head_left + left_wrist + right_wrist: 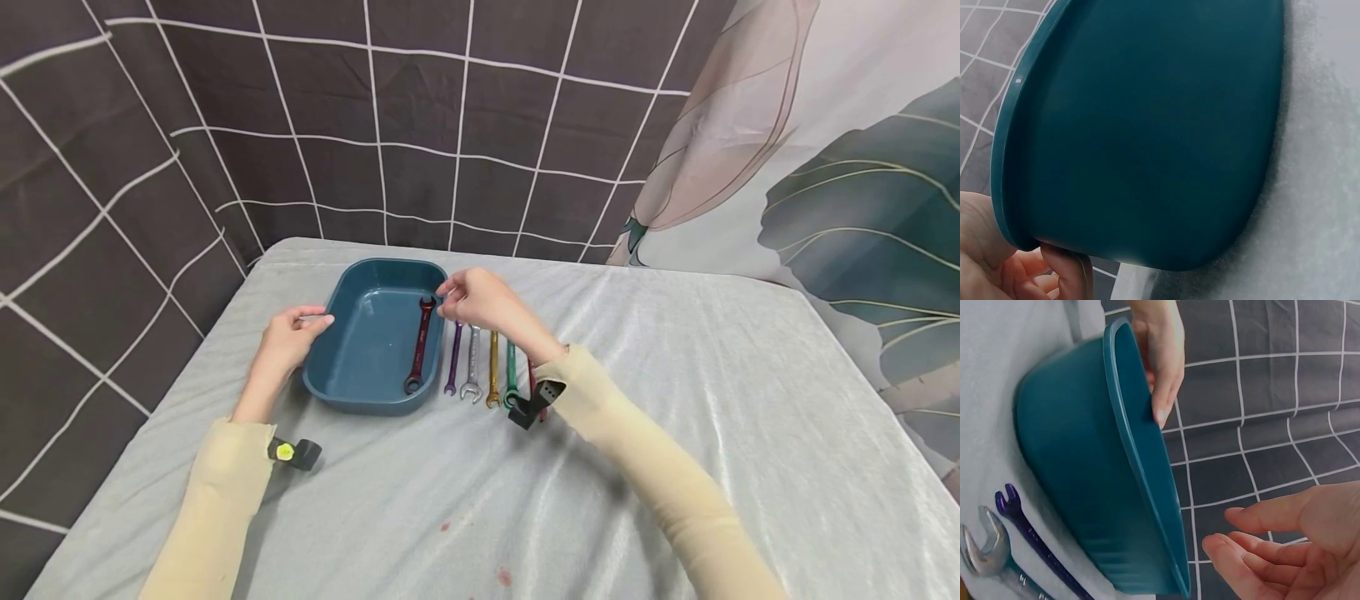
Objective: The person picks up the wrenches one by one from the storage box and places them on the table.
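Note:
A blue plastic basin (375, 401) stands on the cloth-covered table. My left hand (290, 337) grips its left rim, thumb over the edge and fingers curled beneath the lip, as the left wrist view shows. Inside the basin, along its right side, lies a dark red wrench (421, 346). Above the right rim hovers my right hand (476, 298), holding nothing, with thumb and forefinger apart in the right wrist view. Beside the basin lie a purple wrench (453, 358), a silver wrench (473, 362), a gold wrench (493, 367), a green wrench (512, 362) and a red wrench (531, 379) partly behind the right wrist.
A pale grey cloth (390, 517) covers the table, with small reddish marks near the front. Behind it hangs a dark curtain (420, 108) with white grid lines; a leaf-patterned curtain (847, 192) hangs at the right. Each wrist carries a small black camera.

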Demonstrator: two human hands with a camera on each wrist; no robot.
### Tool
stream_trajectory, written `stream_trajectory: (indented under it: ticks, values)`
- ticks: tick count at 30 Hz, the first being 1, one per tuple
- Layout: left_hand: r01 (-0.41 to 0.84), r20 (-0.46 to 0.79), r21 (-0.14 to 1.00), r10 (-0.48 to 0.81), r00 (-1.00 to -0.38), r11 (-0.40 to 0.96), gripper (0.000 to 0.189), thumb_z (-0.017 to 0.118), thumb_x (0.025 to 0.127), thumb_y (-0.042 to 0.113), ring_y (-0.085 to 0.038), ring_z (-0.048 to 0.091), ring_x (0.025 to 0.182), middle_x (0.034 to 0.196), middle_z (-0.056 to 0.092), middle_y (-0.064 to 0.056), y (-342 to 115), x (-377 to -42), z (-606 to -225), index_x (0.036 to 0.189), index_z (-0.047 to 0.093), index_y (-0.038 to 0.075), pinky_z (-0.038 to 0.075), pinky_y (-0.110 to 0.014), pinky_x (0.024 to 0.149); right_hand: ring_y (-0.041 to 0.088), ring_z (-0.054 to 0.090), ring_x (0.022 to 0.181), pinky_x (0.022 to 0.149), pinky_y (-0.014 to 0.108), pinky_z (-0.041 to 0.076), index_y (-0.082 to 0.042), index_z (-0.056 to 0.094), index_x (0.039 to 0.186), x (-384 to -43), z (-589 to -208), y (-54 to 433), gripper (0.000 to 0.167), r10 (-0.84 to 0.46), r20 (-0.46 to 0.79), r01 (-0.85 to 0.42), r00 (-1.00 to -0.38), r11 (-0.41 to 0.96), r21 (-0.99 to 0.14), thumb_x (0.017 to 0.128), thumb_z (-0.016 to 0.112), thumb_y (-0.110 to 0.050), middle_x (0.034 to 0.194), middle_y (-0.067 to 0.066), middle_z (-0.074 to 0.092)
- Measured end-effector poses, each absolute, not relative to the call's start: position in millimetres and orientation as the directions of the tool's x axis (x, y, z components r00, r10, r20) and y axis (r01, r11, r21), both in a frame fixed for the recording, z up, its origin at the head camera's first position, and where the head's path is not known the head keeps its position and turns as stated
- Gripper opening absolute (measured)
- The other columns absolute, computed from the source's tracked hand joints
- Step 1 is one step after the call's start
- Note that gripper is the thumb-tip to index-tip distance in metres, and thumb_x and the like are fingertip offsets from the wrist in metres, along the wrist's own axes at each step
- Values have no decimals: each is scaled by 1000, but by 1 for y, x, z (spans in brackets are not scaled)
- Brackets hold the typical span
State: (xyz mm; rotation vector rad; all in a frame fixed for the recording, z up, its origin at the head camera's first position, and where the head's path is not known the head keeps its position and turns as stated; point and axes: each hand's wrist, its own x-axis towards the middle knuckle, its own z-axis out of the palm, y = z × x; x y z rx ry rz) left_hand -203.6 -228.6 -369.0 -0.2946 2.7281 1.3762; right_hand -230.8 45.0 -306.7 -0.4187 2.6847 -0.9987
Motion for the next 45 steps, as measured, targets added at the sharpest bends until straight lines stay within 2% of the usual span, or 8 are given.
stream_trajectory:
  ticks: [11,20,30,33,38,41,45]
  values:
    - [-196,-143,789,-137,-980,583,49,52,99,32,-32,55,103,124,56,-28,-229,-205,-370,135,50,-1,41,-29,75,14,63,80,66,24,46,-7,69,112,-235,-305,26,27,-360,-113,-218,-926,756,-618,87,70,-18,96,4,72]
    - [-194,-139,789,-138,-981,583,48,51,99,31,-34,55,106,125,56,-29,-230,-205,-369,135,50,-2,42,-30,77,15,67,86,82,30,50,-5,69,112,-241,-307,12,29,-357,-103,-227,-928,764,-604,85,72,-18,93,5,73]
    - [-198,-140,787,-143,-980,584,48,52,99,30,-32,56,102,123,57,-28,-228,-205,-368,135,50,-2,42,-28,74,16,66,86,79,28,50,-6,70,109,-247,-314,-2,29,-357,-76,-256,-931,787,-561,84,74,-18,100,5,73]
    - [-201,-145,788,-142,-979,581,48,52,99,31,-32,56,104,124,56,-28,-228,-205,-368,135,50,-1,41,-28,75,17,65,89,80,29,51,-5,70,111,-247,-316,-5,30,-356,-84,-257,-931,799,-544,85,73,-18,105,5,72]
    - [-205,-153,788,-138,-979,580,48,51,99,31,-32,55,104,125,56,-27,-229,-205,-368,135,50,-1,41,-28,75,18,66,91,83,31,51,-4,68,114,-246,-319,-11,33,-379,-92,-281,-921,809,-516,85,72,-18,104,6,71]
    - [-205,-152,787,-138,-979,582,48,51,99,31,-30,55,102,124,56,-27,-229,-205,-368,135,50,-1,41,-28,74,19,66,92,88,33,50,-4,68,115,-246,-320,-16,34,-384,-90,-296,-919,823,-485,85,73,-19,104,6,71]
    - [-211,-157,785,-143,-977,582,49,51,99,32,-28,55,99,123,56,-26,-229,-205,-367,136,50,0,41,-27,73,20,63,104,101,38,42,-4,67,117,-247,-323,-21,36,-372,-110,-288,-922,846,-448,85,73,-19,115,6,68]
